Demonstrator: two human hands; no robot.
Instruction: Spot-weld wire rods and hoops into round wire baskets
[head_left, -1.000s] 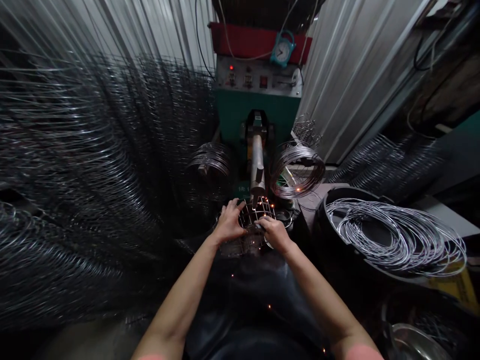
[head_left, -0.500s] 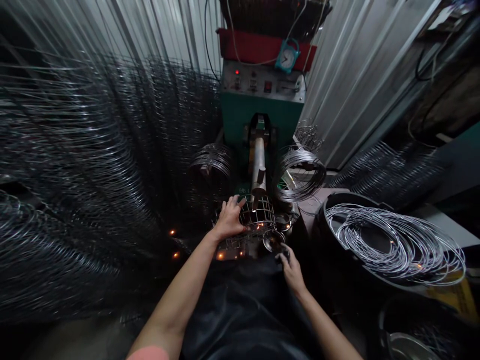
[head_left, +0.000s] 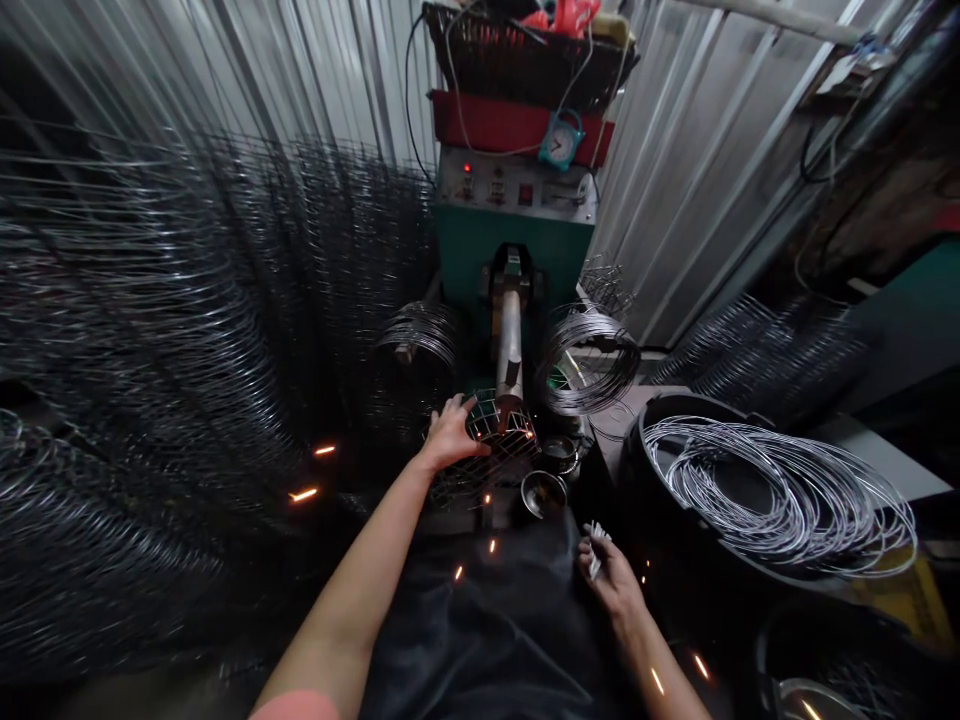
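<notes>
Here, wire mesh [head_left: 507, 446] under left hand [head_left: 450, 438], extending right.

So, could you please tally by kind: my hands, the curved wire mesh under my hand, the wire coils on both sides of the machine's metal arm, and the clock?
Hands: 2 (left hand, right hand)
Curved wire mesh: 1
Wire coils: 2 (left coil, right coil)
Teal alarm clock: 1
Total: 6

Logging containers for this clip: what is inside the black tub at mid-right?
The black tub holds piled loops of silver wire, some jutting past its right rim. Whatever lies directly beneath them is covered.
</notes>
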